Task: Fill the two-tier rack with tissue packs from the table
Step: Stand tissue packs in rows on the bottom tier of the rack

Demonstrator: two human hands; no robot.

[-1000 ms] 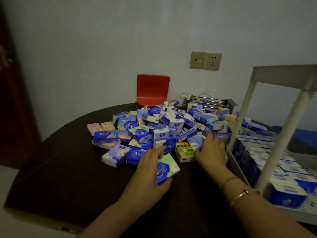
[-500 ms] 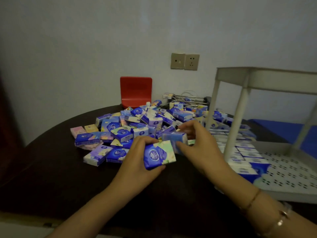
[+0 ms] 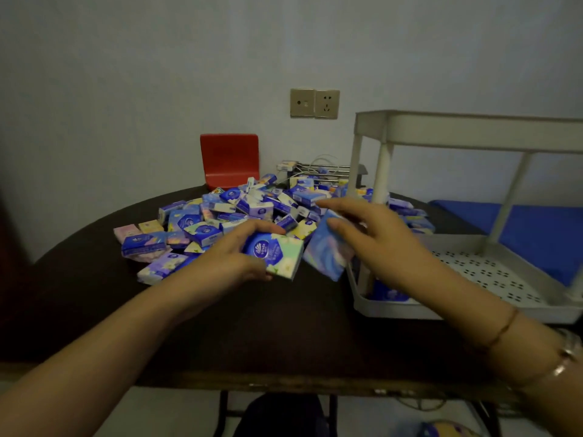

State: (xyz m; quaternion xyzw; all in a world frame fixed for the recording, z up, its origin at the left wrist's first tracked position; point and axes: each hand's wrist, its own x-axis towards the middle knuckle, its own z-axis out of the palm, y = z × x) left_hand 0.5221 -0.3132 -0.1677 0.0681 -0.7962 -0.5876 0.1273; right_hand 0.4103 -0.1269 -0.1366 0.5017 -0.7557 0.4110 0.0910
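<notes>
Dark brown wood makes up the round tabletop (image 3: 94, 294), whose curved near edge runs across the lower part of the view with a bare band of surface between it and the heap. Small plastic-wrapped tissue packs (image 3: 252, 212), mostly blue and white with a few pink and yellow ones, lie in a loose pile that spreads from the middle of the tabletop back toward the wall.

Left hand (image 3: 233, 257) grips a blue and pale green tissue pack (image 3: 274, 255), fingers curled over its top and thumb beneath, held just above the front fringe of the pile. Right hand (image 3: 369, 234) pinches a blue tissue pack (image 3: 328, 250) that is tilted on end, thumb on its face and fingers behind; this pack hangs just beside the left corner of the white plastic two-tier rack (image 3: 473, 130). The two held packs are close together but apart.

White perforated lower tray (image 3: 492, 275) of the rack stands on the right side of the tabletop, its near rim close to the table edge. Much of the tray floor toward the right is bare, while blue packs show at its left end, partly hidden by the right arm. The upper tier sits on slim posts, leaving an open gap between the tiers.

A red plastic stand (image 3: 229, 159) rests at the far edge against the grey wall, beside a wire rack (image 3: 318, 170).
</notes>
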